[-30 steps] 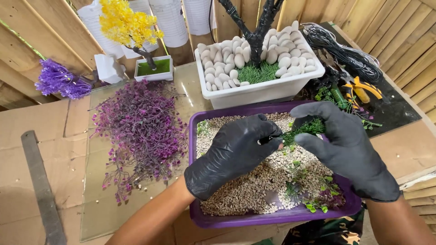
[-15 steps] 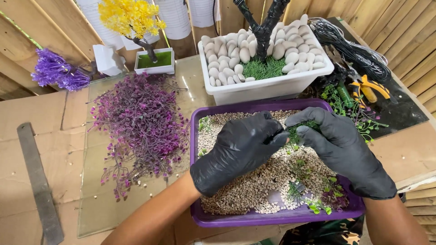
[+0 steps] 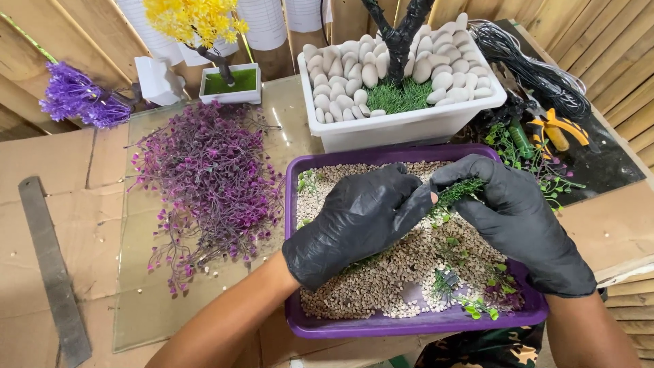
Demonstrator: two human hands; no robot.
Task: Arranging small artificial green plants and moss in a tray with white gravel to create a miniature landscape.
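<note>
Beneath both hands lies a purple tray (image 3: 294, 204) filled with pale gravel (image 3: 381, 286), its far rim just short of a white planter (image 3: 409, 126) packed with smooth white stones around a dark trunk. Off to the left of the left hand, a heap of purple artificial foliage (image 3: 204, 180) spreads over a glass sheet (image 3: 143, 307); further left a flat grey metal strip (image 3: 51, 266) rests on cardboard. Beyond the foliage stands a small yellow-leaved tree (image 3: 197, 20) in a white pot. To the right of the right hand lie coiled black wire (image 3: 538, 68) and orange-handled pliers (image 3: 558, 126). The left hand (image 3: 361, 221), in a black glove, is curled, its fingertips meeting those of the right hand (image 3: 518, 225), also gloved; between them both pinch a small green grass sprig (image 3: 458, 191) held just above the gravel near the tray's far middle. Nearer the person, below the right hand, a few green sprigs (image 3: 477, 307) already stand in the gravel. The step in hand looks like setting this sprig; the next move would seem to call for pressing its stem straight down into the gravel while the fingers steady it upright.
</note>
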